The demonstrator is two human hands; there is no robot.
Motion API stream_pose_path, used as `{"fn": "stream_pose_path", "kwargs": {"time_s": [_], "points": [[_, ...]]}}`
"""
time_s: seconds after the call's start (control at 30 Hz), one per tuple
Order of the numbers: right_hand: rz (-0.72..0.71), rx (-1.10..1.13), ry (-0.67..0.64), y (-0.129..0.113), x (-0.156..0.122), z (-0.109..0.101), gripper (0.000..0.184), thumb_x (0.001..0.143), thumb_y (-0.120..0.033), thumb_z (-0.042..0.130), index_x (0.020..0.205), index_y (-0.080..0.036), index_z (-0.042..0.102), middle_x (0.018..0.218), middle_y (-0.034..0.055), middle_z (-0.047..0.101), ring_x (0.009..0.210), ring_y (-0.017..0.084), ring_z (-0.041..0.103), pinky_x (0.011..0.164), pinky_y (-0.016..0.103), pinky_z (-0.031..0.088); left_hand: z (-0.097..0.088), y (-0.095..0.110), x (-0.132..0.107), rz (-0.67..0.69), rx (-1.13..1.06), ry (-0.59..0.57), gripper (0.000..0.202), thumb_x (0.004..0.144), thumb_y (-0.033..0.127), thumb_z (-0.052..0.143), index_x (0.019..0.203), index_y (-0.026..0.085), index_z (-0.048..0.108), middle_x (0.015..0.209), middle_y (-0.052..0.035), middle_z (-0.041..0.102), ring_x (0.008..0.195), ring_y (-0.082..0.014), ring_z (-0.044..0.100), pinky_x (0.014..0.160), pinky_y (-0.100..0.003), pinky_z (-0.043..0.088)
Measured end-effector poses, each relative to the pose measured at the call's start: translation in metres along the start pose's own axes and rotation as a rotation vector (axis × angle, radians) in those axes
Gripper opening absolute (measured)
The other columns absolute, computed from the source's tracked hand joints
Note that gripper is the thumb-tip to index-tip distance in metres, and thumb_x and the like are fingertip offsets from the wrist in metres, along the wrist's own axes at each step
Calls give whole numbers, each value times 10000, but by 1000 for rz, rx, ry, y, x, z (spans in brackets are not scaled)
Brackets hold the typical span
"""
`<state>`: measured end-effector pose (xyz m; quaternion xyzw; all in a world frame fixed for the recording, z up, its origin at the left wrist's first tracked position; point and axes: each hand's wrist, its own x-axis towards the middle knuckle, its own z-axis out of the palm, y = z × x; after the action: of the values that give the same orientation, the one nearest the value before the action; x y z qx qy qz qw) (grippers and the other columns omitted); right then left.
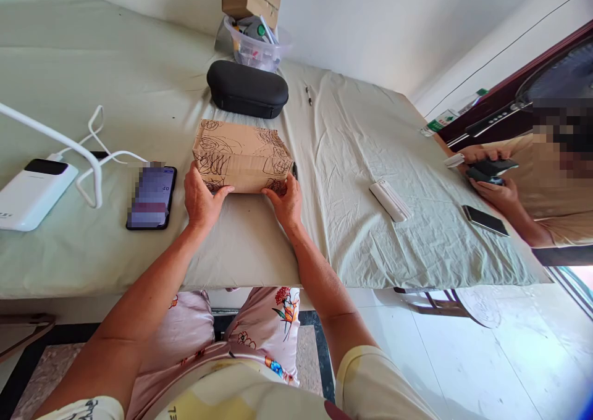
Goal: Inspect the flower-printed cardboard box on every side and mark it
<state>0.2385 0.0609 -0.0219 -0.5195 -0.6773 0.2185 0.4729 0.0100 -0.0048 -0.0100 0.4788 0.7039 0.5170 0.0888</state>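
A brown cardboard box (245, 154) with black scribbled loops on its faces rests on the cloth-covered table in front of me. My left hand (204, 197) grips its near left corner, with the thumb along the lower edge. At the opposite near corner, my right hand (285, 201) holds it the same way, the fingers round its side. A small dark tip (295, 170) shows beside my right fingers; its kind I cannot make out. Just behind the box lies a black zippered case (248, 89).
Left of the box are a phone (152, 197), a white power bank (37, 194) and a white cable (99, 136). A plastic basket (262, 52) stands at the back, a pen (309, 96) nearer. Rightward lie a pale ridged device (390, 201) and another phone (485, 220); another person (532, 185) handles a dark object.
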Motion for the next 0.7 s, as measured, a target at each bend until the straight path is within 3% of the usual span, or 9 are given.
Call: {"fn": "stream_pose_path", "kwargs": {"time_s": [0.33, 0.47, 0.7], "points": [[-47, 8, -47, -4, 1, -6, 493, 916, -489, 758, 1336, -262, 638, 955, 25, 679, 766, 155, 628, 799, 358, 604, -5, -4, 7, -42, -40, -30, 1014, 720, 348, 897, 1568, 157, 375, 1654, -249, 450, 1581, -419, 408, 1334, -578, 315], [-44, 18, -88, -12, -1, -9, 446, 939, -447, 706, 1334, -257, 625, 870, -1, 701, 766, 163, 653, 796, 349, 589, -6, -6, 10, -94, -59, -70, 1075, 732, 316, 886, 1613, 147, 293, 1695, -259, 397, 1593, -395, 407, 1341, -548, 315], [4, 11, -173, -30, -9, -7, 428, 887, -517, 725, 1177, -229, 596, 712, -52, 671, 624, 140, 618, 662, 290, 490, -3, -13, 8, -13, -84, -71, 1097, 858, 276, 757, 1707, 137, 74, 1818, -220, 100, 1711, -333, 107, 1403, -507, 117]]}}
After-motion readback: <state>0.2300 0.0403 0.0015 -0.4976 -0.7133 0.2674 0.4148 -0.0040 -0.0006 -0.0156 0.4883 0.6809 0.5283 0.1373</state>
